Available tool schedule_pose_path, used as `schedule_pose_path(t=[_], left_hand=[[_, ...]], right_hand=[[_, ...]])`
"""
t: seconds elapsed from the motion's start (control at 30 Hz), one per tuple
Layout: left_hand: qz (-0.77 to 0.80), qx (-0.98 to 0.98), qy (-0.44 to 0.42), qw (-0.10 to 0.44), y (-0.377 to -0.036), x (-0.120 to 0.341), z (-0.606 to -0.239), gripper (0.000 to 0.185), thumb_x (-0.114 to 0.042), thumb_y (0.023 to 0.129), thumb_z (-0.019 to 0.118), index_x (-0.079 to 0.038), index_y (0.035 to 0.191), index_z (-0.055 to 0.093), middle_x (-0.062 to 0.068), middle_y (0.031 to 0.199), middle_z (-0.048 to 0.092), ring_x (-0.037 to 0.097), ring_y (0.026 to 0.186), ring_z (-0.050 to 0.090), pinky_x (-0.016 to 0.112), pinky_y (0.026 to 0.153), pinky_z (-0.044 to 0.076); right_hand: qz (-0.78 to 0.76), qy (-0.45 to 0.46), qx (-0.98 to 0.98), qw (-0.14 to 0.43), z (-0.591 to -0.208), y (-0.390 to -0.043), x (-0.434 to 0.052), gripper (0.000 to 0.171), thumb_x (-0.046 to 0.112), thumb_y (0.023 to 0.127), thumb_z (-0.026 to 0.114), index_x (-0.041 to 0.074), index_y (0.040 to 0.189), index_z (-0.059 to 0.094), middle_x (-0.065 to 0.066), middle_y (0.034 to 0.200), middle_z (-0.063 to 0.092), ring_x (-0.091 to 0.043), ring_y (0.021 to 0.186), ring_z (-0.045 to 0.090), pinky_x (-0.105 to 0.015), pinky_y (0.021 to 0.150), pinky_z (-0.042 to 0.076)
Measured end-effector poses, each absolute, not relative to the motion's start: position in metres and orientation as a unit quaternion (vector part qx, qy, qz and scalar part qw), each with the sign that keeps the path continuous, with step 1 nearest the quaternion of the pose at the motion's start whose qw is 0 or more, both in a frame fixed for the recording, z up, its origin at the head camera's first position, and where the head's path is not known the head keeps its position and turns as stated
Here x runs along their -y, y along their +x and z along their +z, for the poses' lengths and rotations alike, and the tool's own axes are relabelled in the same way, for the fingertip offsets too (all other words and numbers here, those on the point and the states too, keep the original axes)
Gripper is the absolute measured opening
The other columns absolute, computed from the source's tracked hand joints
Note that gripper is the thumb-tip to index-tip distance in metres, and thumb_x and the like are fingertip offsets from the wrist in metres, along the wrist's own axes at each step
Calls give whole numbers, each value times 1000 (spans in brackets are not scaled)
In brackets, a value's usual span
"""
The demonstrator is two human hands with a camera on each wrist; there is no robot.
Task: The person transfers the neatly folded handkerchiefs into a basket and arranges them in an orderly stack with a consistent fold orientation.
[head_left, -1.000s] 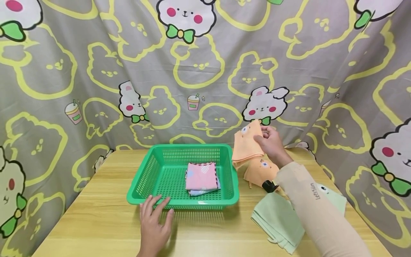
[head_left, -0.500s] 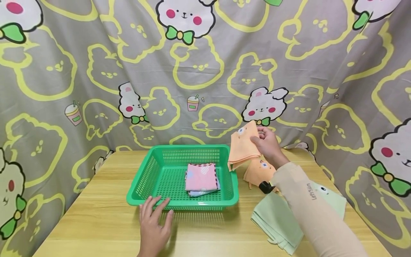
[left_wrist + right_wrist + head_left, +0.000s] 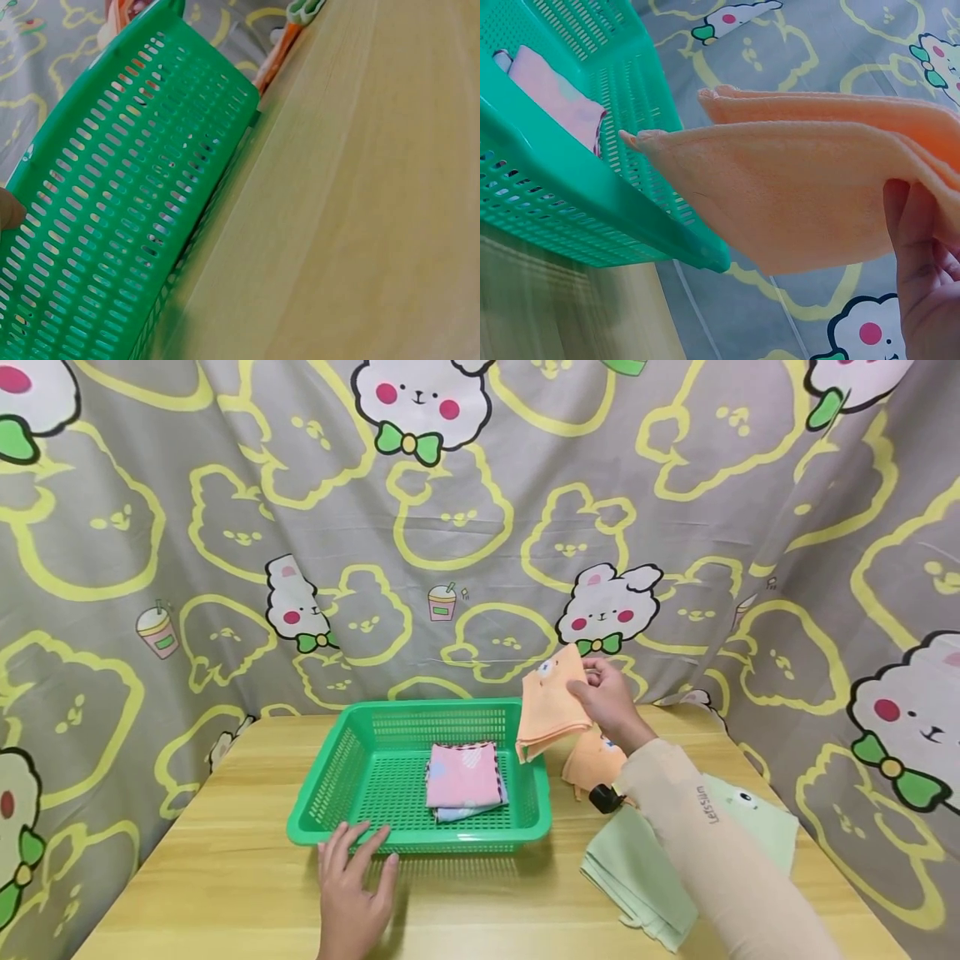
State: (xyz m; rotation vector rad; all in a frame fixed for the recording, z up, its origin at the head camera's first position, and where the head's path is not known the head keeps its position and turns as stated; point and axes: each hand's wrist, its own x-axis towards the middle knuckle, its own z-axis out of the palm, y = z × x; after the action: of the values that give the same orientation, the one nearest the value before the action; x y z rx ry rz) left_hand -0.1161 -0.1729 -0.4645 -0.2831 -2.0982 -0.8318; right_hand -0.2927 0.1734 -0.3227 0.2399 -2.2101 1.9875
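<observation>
My right hand pinches a folded orange cloth and holds it in the air over the right rim of the green basket. The right wrist view shows the orange cloth hanging beside the green basket, with my fingers curled on its corner. A folded pink cloth lies on another folded cloth inside the basket. My left hand lies flat on the table with straight fingers touching the basket's front wall. In the left wrist view only that basket wall shows.
A second orange cloth lies on the wooden table right of the basket. A folded green cloth lies nearer the front right, partly under my right forearm. A patterned curtain closes off the back and sides.
My right hand has carried the orange cloth leftward, from beside the basket to above its right rim. The left hand has stayed in place.
</observation>
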Motion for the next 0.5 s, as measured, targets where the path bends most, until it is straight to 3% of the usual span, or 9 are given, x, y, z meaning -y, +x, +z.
schedule_pose_path(t=[0.5], left_hand=[[-331,839,-111,418,-115,173,-464,34,-5,75,74,-3,109,69,22,121,58,48,124,39,73,106,9]], right_hand=[[675,84,729,81,-319,-292,-160,37,-1,90,54,-10,125,44,-3,77,60,-10,63,61,-22,59,53]])
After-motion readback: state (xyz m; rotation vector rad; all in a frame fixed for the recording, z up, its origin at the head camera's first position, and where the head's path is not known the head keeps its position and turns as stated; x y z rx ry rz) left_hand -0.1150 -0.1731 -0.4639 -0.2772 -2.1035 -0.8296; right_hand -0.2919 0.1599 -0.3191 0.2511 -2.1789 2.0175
